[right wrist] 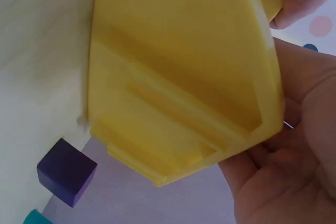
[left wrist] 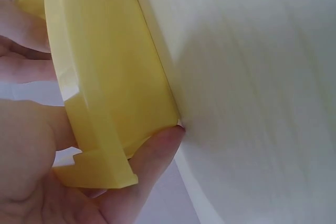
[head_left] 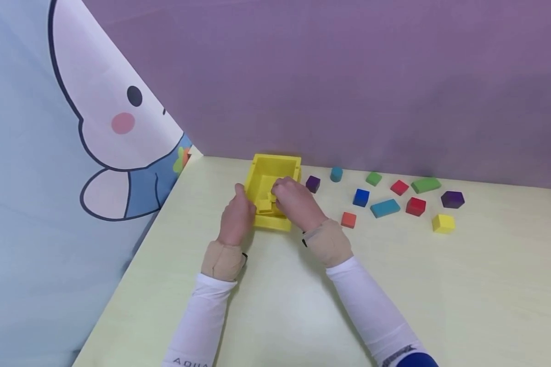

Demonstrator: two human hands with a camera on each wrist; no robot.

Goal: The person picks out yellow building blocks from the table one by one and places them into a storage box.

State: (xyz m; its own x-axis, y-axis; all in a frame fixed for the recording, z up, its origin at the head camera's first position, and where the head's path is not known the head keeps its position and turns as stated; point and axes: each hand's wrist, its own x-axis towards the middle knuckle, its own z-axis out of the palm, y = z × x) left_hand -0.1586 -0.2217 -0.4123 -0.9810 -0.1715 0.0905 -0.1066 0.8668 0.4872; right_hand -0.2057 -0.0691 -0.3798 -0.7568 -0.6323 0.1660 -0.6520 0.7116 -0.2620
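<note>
One yellow box [head_left: 273,223]: left hand [head_left: 236,219] grips side, eight o'clock; right hand [head_left: 298,203], four o'clock, curls beside yellow block [head_left: 265,206]; cannot tell its hold.

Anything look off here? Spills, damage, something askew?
Nothing stands out. The yellow box is open side up with the left hand gripping its side. The coloured blocks to its right lie scattered at mixed angles, but show no visible damage. No spill in view; the box's inside is partly hidden.
</note>
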